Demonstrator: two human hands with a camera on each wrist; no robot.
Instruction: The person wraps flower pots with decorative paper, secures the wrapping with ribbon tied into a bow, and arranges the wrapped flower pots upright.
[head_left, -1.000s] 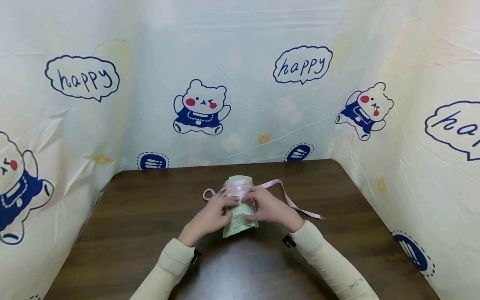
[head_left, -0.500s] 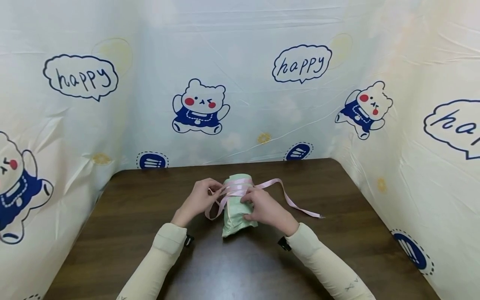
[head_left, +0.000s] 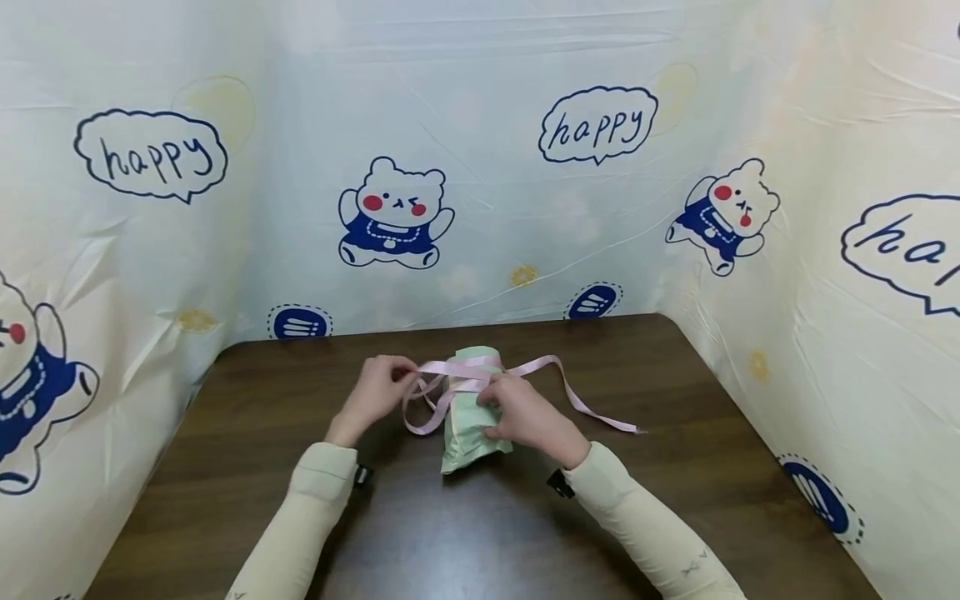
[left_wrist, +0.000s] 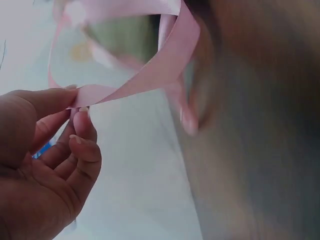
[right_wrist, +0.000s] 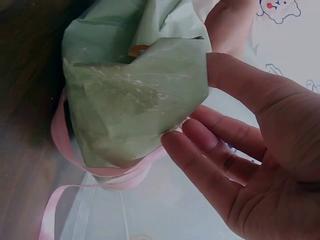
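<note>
Room to pass: low over near wood tabletop (head_left: 465,542), btwn L sleeve (head_left: 288,517) & R sleeve (head_left: 645,517), to near end of green packet (head_left: 463,429). Pink satin ribbon (head_left: 467,371), strung to L hand (head_left: 372,390), blocks its L; R hand (head_left: 528,417) blocks its R, w/ ribbon tail (head_left: 588,412) beyond. Printed curtain (head_left: 495,200) walls far edge.

On my head view I see a brown wood-grain table (head_left: 450,533) across the lower frame and a pale printed sheet (head_left: 480,50) behind it. I make out a "happy" bubble (head_left: 150,156) at upper left, another bubble (head_left: 598,125) right of top centre, and a winking bear (head_left: 393,213) lower between them.
</note>
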